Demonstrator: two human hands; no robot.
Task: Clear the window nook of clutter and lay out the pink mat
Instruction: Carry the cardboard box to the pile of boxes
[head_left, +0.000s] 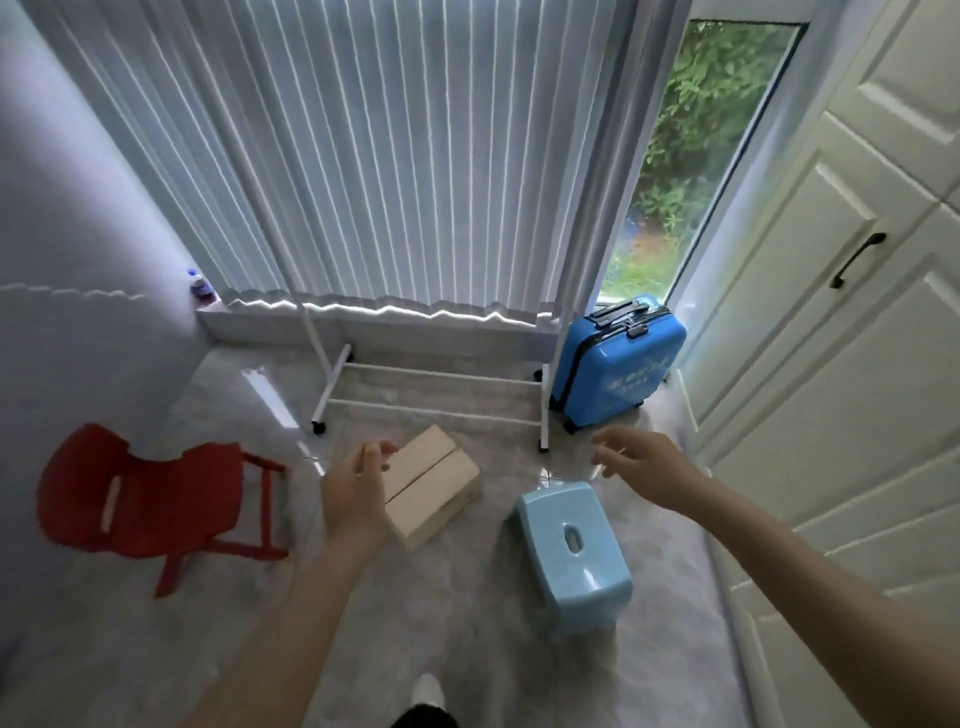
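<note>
1. Head view, looking down into the window nook: both arms reach forward over the grey floor (467, 623). Left hand (358, 493) hangs over the near edge of the cardboard box (434, 483), fingers loosely curled, gripping nothing that I can see; contact with the box cannot be told.
2. Right hand (644, 467) is spread, fingers relaxed, empty, above the floor between the light blue stool (574, 551) and the blue suitcase (618, 364).
3. Clutter on the floor: box mid-floor, stool just right of it, red chair (150, 499) against the left wall, suitcase upright in the right corner by the window (701, 156).
4. White rack (431, 374) stands under the drawn curtain (363, 156); its wheeled base takes up the strip by the sill.
5. Small bottle (197, 285) sits on the sill's left end.
6. Pink mat: not in view anywhere.
7. Judgement: clearing has barely begun; the box looks like the first pick, both hands converging to lift it from either side.
</note>
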